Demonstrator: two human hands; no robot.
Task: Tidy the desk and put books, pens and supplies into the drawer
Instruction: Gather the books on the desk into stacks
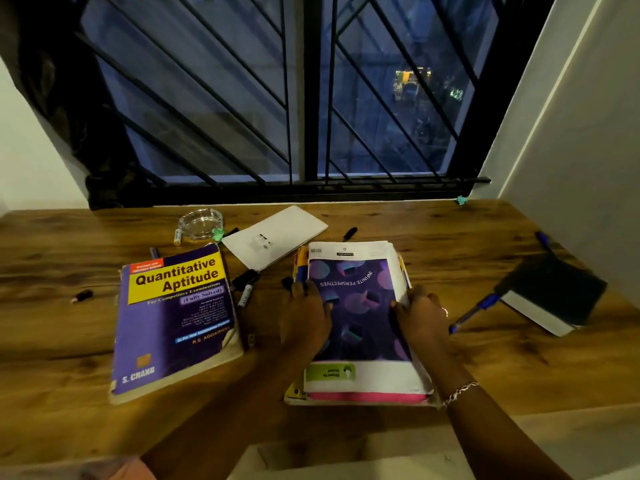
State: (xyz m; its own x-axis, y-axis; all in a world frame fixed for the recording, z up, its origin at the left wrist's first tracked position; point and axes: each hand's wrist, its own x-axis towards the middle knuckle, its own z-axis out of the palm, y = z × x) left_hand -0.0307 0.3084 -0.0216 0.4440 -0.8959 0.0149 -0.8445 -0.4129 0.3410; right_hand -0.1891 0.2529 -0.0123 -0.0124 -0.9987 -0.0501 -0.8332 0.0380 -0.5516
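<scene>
"Quantitative Aptitude", "S. Chand" on book (176, 320)

Purple geometric-patterned notebook (360, 306), brown desk (450, 244)

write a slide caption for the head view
Left hand and right hand steady a book stack beside the Quantitative Aptitude book on the wooden desk.
</scene>
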